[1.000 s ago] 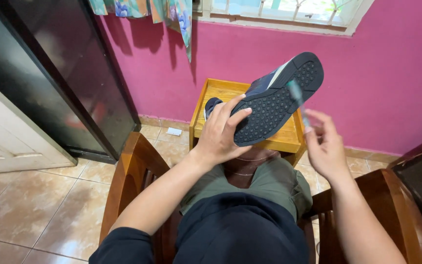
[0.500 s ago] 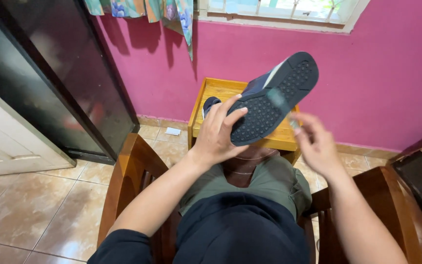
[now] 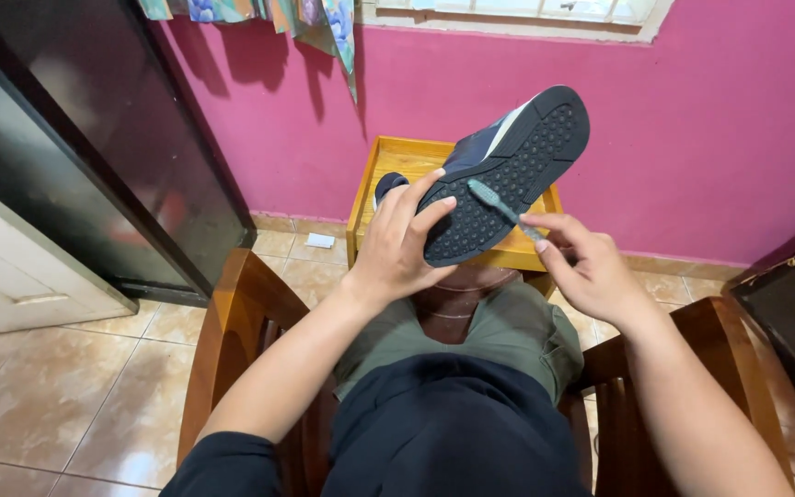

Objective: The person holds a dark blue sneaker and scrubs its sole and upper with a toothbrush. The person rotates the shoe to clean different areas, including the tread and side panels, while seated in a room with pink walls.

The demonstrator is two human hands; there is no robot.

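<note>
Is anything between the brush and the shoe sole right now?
Nothing visible. The right hand holds the brush with its head already against the sole of the shoe, which the left hand holds up.

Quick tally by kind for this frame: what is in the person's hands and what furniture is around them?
Shoe: 1, in left hand
Toothbrush: 1, in right hand
Yellow wooden table: 1
Wooden chair: 1
Total: 4
</note>
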